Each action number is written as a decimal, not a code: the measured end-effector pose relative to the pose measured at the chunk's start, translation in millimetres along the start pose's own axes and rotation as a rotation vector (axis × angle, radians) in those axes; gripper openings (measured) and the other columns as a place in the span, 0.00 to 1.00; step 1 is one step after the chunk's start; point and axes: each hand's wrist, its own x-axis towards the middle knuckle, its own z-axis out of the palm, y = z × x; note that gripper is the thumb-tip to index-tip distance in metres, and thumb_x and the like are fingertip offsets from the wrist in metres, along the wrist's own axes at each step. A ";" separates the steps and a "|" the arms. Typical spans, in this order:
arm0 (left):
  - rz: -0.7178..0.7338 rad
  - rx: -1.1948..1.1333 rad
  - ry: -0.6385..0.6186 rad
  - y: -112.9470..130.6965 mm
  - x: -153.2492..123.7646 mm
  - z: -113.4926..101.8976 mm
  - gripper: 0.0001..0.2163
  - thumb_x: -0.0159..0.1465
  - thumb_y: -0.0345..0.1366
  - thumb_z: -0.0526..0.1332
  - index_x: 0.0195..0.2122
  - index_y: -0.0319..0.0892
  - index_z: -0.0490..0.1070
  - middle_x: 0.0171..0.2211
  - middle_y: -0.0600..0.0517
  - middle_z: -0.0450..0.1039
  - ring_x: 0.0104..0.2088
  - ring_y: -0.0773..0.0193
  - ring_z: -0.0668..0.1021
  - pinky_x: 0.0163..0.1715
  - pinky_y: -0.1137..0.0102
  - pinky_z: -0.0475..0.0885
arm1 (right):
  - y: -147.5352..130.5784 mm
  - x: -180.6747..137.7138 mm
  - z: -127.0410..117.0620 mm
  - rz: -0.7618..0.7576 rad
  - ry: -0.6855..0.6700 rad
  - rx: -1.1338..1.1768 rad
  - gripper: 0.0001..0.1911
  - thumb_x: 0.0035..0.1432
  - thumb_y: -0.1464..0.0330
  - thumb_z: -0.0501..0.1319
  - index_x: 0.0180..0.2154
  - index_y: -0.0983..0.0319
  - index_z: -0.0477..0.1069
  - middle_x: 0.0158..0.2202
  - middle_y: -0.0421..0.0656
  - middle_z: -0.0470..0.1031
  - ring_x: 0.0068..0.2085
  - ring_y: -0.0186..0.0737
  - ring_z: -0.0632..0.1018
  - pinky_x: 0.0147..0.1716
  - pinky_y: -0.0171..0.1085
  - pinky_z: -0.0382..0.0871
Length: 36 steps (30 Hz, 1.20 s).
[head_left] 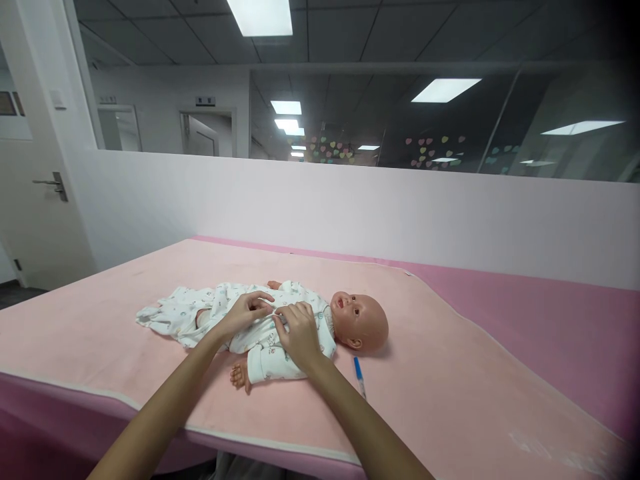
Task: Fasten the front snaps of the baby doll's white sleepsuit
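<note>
A baby doll [363, 323] lies on its back, its head to the right and its legs to the left. It wears a white printed baby garment [270, 363] with long sleeves. Over the doll's belly, my left hand [245, 313] has its fingers curled, thumb and forefinger pinching at the front of the garment. Close beside it, my right hand [300, 330] rests on the chest with bent fingers, gripping the cloth at the same spot. The fingertips nearly meet, and the bit of fabric between them is partly hidden.
A pen with a blue cap [358, 370] lies near the doll's head, partly behind my right forearm. Under everything spreads a peach mat [450, 400] on a pink table surface [500, 300]. A low white wall [350, 207] with glass above stands behind; a door [40, 193] is at left.
</note>
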 end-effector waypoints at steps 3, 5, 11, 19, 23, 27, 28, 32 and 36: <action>-0.011 -0.021 -0.004 1.3 -0.3 0.3 0.16 0.53 0.41 0.61 0.41 0.39 0.68 0.22 0.54 0.69 0.23 0.70 0.68 0.25 0.75 0.61 | 0.4 -0.1 0.4 -0.012 -0.010 0.008 0.04 0.56 0.71 0.54 0.30 0.61 0.65 0.28 0.40 0.69 0.33 0.36 0.67 0.40 0.38 0.55; -0.008 -0.015 -0.008 1.0 -0.3 0.6 0.16 0.53 0.41 0.61 0.41 0.39 0.68 0.21 0.55 0.68 0.22 0.71 0.67 0.24 0.75 0.60 | 0.4 0.1 0.1 -0.014 -0.011 0.010 0.04 0.56 0.71 0.53 0.30 0.61 0.65 0.28 0.40 0.69 0.33 0.36 0.67 0.40 0.38 0.55; -0.007 -0.011 -0.016 -1.5 -0.5 1.1 0.18 0.53 0.42 0.61 0.42 0.39 0.68 0.23 0.53 0.71 0.23 0.69 0.69 0.24 0.74 0.60 | -0.2 1.0 -0.8 -0.010 -0.006 0.005 0.08 0.59 0.69 0.51 0.32 0.61 0.66 0.28 0.41 0.69 0.32 0.37 0.67 0.38 0.38 0.56; -0.004 -0.057 -0.021 -1.8 -0.4 1.6 0.18 0.53 0.41 0.61 0.44 0.39 0.66 0.24 0.52 0.72 0.25 0.67 0.71 0.26 0.74 0.62 | 0.5 0.2 -0.1 -0.013 -0.018 0.021 0.06 0.58 0.69 0.52 0.33 0.61 0.67 0.29 0.41 0.69 0.33 0.37 0.67 0.38 0.38 0.56; 0.001 -0.052 -0.027 0.3 -0.9 0.3 0.17 0.55 0.41 0.60 0.44 0.39 0.66 0.24 0.52 0.71 0.25 0.68 0.70 0.26 0.73 0.63 | 0.0 0.1 0.0 -0.003 -0.009 0.012 0.07 0.59 0.68 0.51 0.33 0.60 0.67 0.29 0.41 0.70 0.33 0.37 0.68 0.38 0.37 0.57; 0.056 0.010 -0.113 8.6 -3.5 -2.6 0.17 0.52 0.38 0.62 0.43 0.41 0.67 0.33 0.50 0.72 0.34 0.64 0.72 0.35 0.71 0.66 | -0.1 0.2 0.6 0.008 0.020 0.005 0.08 0.60 0.68 0.50 0.35 0.61 0.67 0.30 0.41 0.70 0.34 0.37 0.68 0.37 0.37 0.57; 0.057 0.031 -0.131 10.3 -4.2 -3.0 0.18 0.50 0.37 0.64 0.43 0.41 0.68 0.36 0.49 0.71 0.37 0.62 0.72 0.37 0.70 0.66 | 0.1 0.2 0.7 0.008 0.019 0.005 0.08 0.60 0.67 0.50 0.35 0.61 0.67 0.30 0.41 0.70 0.34 0.37 0.68 0.37 0.37 0.57; 0.006 0.071 -0.106 10.7 -4.5 -4.0 0.17 0.50 0.35 0.63 0.42 0.41 0.68 0.36 0.49 0.72 0.39 0.60 0.73 0.38 0.68 0.67 | 1.6 0.2 1.8 -0.010 -0.013 -0.004 0.08 0.60 0.68 0.50 0.34 0.60 0.67 0.30 0.41 0.69 0.33 0.37 0.67 0.38 0.37 0.57; -0.003 0.123 -0.098 6.3 -2.5 -5.3 0.16 0.52 0.35 0.61 0.42 0.41 0.68 0.36 0.48 0.74 0.39 0.59 0.74 0.38 0.67 0.67 | 2.2 0.5 2.4 -0.039 -0.027 -0.041 0.09 0.60 0.70 0.50 0.35 0.60 0.68 0.29 0.41 0.68 0.34 0.37 0.67 0.37 0.37 0.57</action>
